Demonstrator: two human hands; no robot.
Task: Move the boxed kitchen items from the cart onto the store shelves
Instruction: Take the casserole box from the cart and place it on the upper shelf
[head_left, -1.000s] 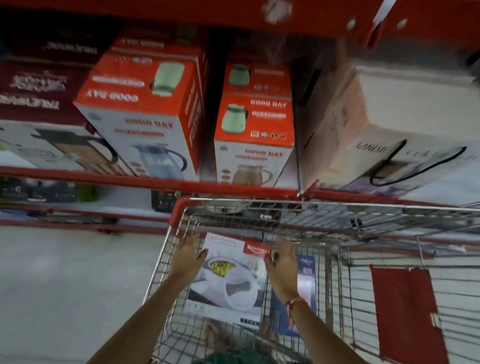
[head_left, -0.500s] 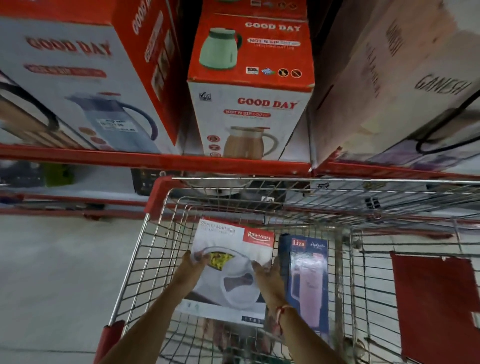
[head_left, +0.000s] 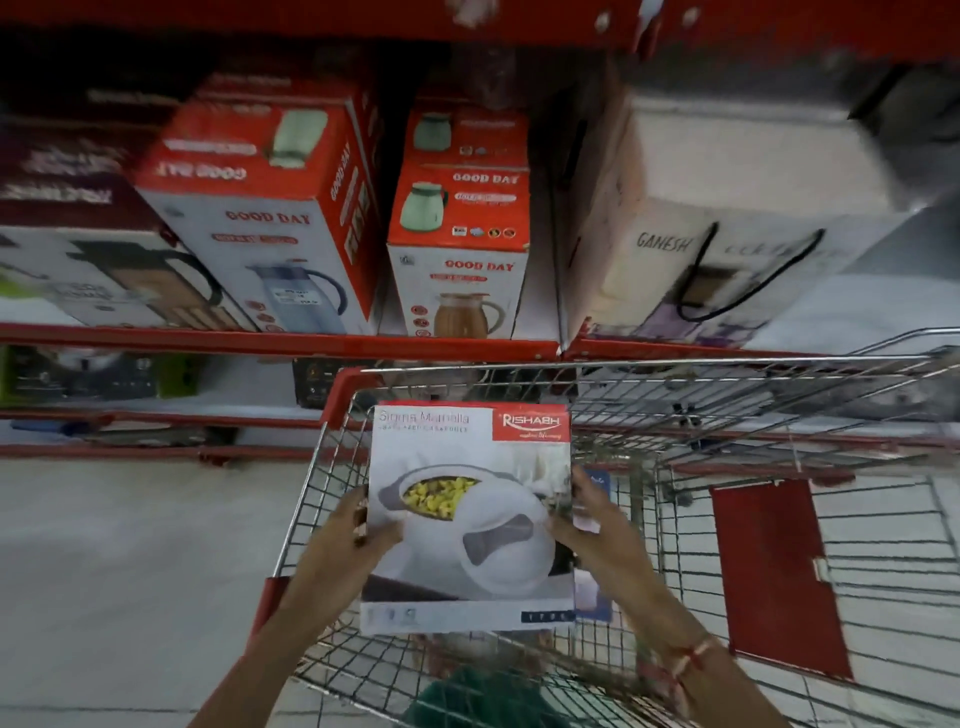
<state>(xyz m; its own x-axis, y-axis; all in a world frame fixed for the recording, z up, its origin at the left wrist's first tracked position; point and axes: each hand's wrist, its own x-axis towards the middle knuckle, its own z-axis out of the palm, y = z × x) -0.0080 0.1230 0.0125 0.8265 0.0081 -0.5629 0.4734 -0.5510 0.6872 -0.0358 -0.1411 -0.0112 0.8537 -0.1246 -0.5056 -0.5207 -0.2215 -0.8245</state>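
A white casserole box with a red corner label and a picture of a serving dish is held above the wire cart. My left hand grips its left edge and my right hand grips its right edge. The box faces me and is raised to about the height of the cart's rim. A blue box stands in the cart just behind my right hand, mostly hidden. The red shelf runs across right beyond the cart.
On the shelf stand two orange-and-white jug boxes, a larger jug box, a dark kettle box at the left and a big pale carton at the right. A red seat flap hangs in the cart. Grey floor lies at the left.
Both hands have lifted the casserole box up out of the cart basket toward me. The blue box beside it stayed in the cart and is now mostly hidden.
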